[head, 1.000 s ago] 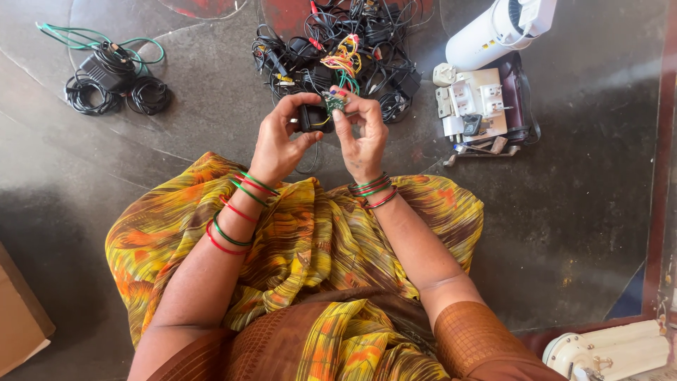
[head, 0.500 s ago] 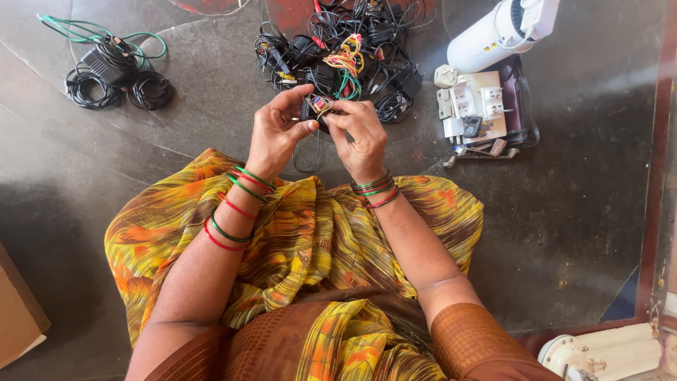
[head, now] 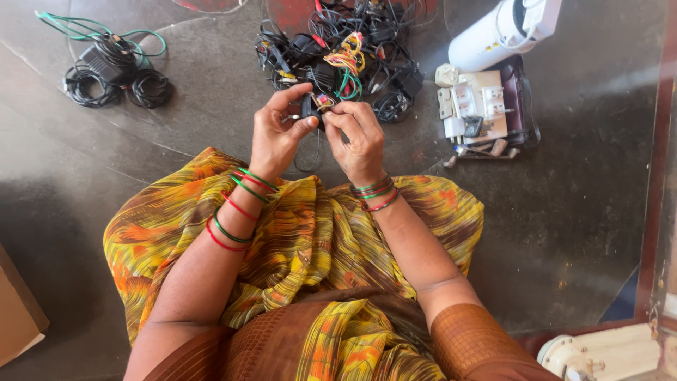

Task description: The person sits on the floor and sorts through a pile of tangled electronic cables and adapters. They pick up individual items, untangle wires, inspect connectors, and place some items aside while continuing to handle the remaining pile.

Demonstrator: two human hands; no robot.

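Observation:
My left hand [head: 276, 134] grips a small black adapter casing [head: 309, 108] above my lap. My right hand [head: 360, 137] pinches the small circuit board [head: 323, 101] with coloured wires that sits at the casing's top. Both hands meet over the dark stone floor, just in front of a tangled pile of black cables and adapters [head: 345, 53]. Red and green bangles ring both wrists. The casing is mostly hidden by my fingers.
A second bundle of black adapters with green wire [head: 109, 67] lies at the far left. A white cylinder [head: 493, 32] and a board with white sockets [head: 472, 102] lie at the right. A cardboard piece [head: 17, 317] is at the lower left, a white machine [head: 606, 353] at the lower right.
The green circuit board, held up beside the casing a second ago, has been turned and pressed down towards the casing. Both hands have closed in together.

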